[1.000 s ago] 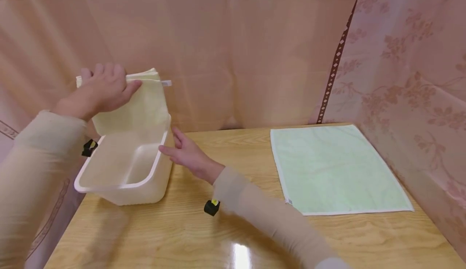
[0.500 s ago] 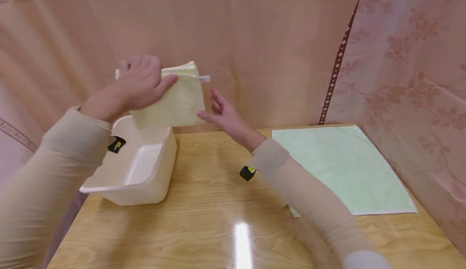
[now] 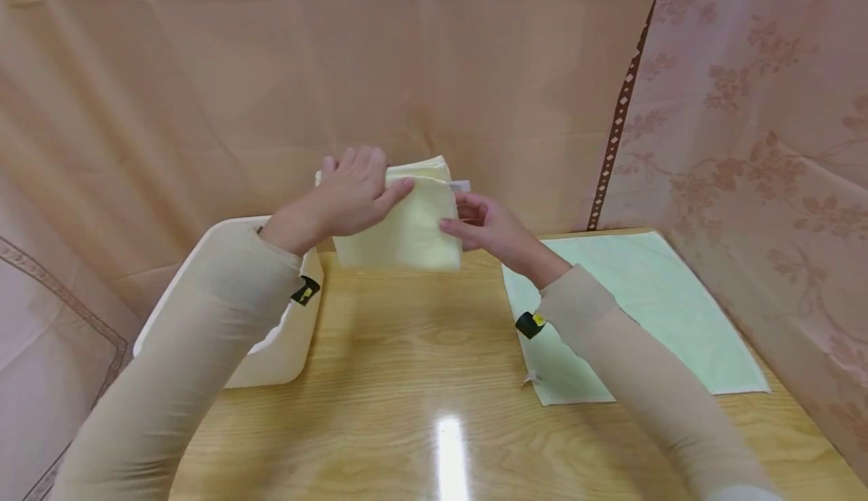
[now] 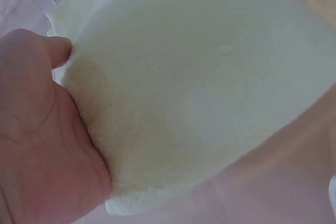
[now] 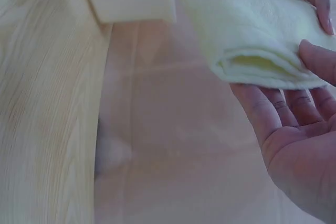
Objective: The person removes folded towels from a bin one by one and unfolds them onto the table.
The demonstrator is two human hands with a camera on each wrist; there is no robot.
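My left hand (image 3: 346, 196) grips the top edge of a folded pale yellow towel (image 3: 407, 230), thumb in front, fingers behind. The towel hangs above the table, a white label sticking out at its upper right corner. At the right edge my right hand (image 3: 498, 233) pinches it between thumb and fingers. The right wrist view shows the layered fold of the yellow towel (image 5: 247, 30) with the thumb on one face and the fingers against the other. In the left wrist view the towel's broad face (image 4: 199, 77) covers the left hand's fingers.
A white plastic basin (image 3: 298, 343) stands on the left of the wooden table (image 3: 380, 380), partly hidden by the left sleeve. A pale green towel (image 3: 651, 297) lies spread flat at the right, under the right forearm. Pink curtains (image 3: 515, 94) hang behind.
My left hand has lifted the yellow towel out of the basin and carried it right to mid-table. My right hand has left the basin's rim, moved right and taken hold of the towel's edge.
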